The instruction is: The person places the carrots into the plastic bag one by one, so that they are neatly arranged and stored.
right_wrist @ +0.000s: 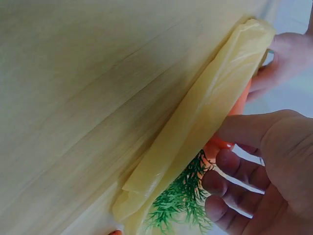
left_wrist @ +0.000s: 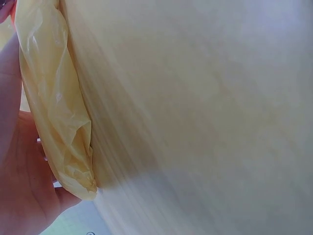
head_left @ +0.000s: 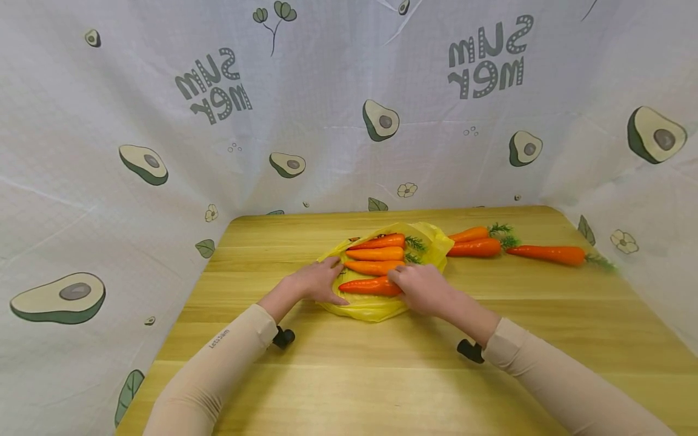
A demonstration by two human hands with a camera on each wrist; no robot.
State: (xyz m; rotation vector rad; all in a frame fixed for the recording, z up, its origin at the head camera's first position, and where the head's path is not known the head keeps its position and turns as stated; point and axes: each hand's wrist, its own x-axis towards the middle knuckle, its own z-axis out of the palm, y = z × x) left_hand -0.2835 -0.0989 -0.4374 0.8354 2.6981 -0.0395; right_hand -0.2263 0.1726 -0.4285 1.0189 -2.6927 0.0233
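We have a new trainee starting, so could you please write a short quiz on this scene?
1. How many carrots show to the right of the yellow bag?
2. True or false: the left hand is beside the pointed ends of the bagged carrots.
3. Which fruit is printed on the cloth behind the table?
A. bananas
B. avocados
C. strawberries

Key: 1. three; 2. true; 3. B

I face a wood-grain desk [head_left: 349, 387] with rounded far corners. A white fabric backdrop [head_left: 327, 79] stands behind the far edge and flanks the left and right edges. Its print shows me halved avocados [head_left: 381, 120], leaves [head_left: 205, 248], flowers [head_left: 406, 190] and mirrored grey "SUMMER" lettering [head_left: 484, 59].
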